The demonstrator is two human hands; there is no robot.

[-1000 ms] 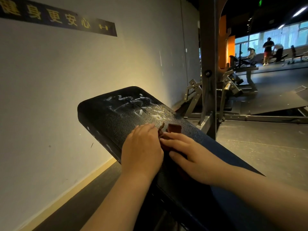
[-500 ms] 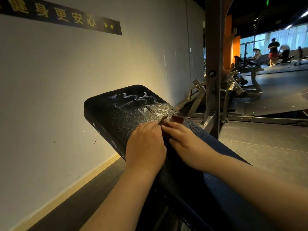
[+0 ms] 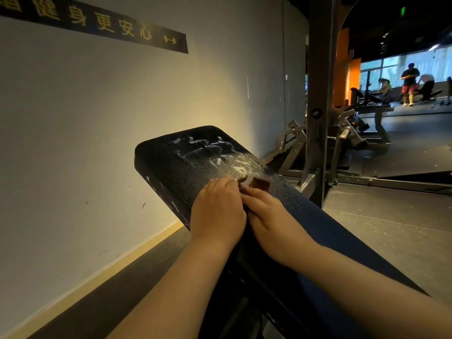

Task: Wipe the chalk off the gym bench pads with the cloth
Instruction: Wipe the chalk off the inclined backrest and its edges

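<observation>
The scene was recorded by a single wide-angle camera worn on the head, aimed forward and down. The bench pad (image 3: 186, 167) was viewed from close above its near end and was seen running away toward the wall (image 3: 97, 143). Both forearms were seen entering from the bottom edge, and the left hand (image 3: 217, 211) and right hand (image 3: 274, 223) were caught close under the lens, near the middle of the frame. The left half was filled by the wall; a rack upright (image 3: 318, 94) and the gym floor (image 3: 391, 228) were taken in at right, much farther off.
</observation>
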